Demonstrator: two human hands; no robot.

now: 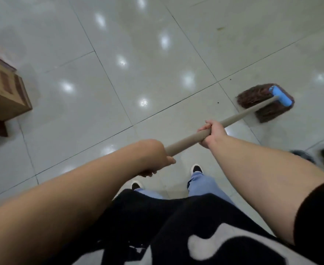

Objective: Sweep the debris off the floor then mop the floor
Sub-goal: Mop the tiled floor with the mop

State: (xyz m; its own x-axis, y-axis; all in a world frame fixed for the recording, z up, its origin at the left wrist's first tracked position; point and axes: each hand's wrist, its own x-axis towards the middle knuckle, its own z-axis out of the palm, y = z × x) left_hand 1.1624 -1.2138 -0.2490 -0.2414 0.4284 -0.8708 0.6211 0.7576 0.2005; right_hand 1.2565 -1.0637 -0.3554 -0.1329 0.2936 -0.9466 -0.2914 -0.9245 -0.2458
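Beige broom handle [191,138] slants up-right, head right; left hand [155,157], right hand [212,133] grip it.

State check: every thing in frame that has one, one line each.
Broom: head down on the floor, handle slanted back to the person.
Left hand: grips the handle's near end.
Right hand: grips the handle further down.
Box: closed, on the floor at left.
Floor: glossy tiles, a few dark specks left of the broom head.
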